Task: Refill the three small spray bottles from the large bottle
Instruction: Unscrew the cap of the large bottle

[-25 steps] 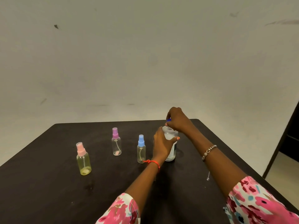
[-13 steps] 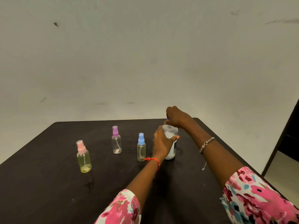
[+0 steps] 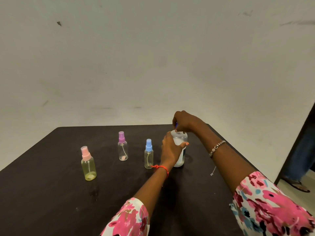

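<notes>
A dark worktop [image 3: 51,193] stands against a plain pale wall [image 3: 153,57], seen from above by the person working at it. Places here are given relative to the large bottle [image 3: 181,142], a clear one standing upright towards the far right part of the worktop.

Farthest to its left, and nearer the viewer, stands a small spray bottle with a pink cap [image 3: 88,163]; its clear body looks yellowish with a little liquid at the bottom. Next, left of the large bottle and a little farther back, is a small spray bottle with a purple cap [image 3: 122,146], nearly empty. Just left of the large bottle, close beside it, stands a small spray bottle with a blue cap [image 3: 148,154]. All three are upright with caps on.

The left hand [image 3: 171,149], with a red thread at its wrist, is wrapped around the body of the large bottle, thumb visible on its right side. Directly above the neck, the right hand [image 3: 185,120] has its fingers pinched together on a small blue cap [image 3: 176,124], mostly hidden; whether the cap is on the neck or lifted clear cannot be told. The right wrist wears a beaded bracelet [image 3: 216,148]. Both forearms come from floral pink sleeves.

Right of the large bottle, past the worktop's edge, another person's sandalled foot [image 3: 299,185] shows on the floor.
</notes>
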The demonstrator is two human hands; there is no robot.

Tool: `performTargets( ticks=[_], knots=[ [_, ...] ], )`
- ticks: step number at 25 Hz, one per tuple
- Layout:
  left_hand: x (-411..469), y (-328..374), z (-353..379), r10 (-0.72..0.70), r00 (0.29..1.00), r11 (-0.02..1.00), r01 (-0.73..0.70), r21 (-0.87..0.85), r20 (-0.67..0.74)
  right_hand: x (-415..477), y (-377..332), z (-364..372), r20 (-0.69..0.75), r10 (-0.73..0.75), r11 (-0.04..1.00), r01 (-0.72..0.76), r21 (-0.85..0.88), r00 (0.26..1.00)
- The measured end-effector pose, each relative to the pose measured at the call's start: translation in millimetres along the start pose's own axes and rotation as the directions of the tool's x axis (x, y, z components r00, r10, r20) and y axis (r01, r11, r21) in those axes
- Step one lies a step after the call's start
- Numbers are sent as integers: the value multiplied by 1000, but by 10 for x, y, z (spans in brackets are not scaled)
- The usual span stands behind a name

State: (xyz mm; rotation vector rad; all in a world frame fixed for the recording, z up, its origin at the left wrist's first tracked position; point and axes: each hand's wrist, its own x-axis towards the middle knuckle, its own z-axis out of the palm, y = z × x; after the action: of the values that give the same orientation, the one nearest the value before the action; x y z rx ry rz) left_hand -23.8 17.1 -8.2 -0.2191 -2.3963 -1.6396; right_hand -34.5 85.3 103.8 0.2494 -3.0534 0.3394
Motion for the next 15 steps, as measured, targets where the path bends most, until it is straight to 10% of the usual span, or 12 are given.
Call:
performTargets(
  ticks=[15],
  knots=[
    [9,-29,6,4,1000,1000,-5,-9,-14,40,51,22,-103,8,1000,-9,-11,995]
  ],
)
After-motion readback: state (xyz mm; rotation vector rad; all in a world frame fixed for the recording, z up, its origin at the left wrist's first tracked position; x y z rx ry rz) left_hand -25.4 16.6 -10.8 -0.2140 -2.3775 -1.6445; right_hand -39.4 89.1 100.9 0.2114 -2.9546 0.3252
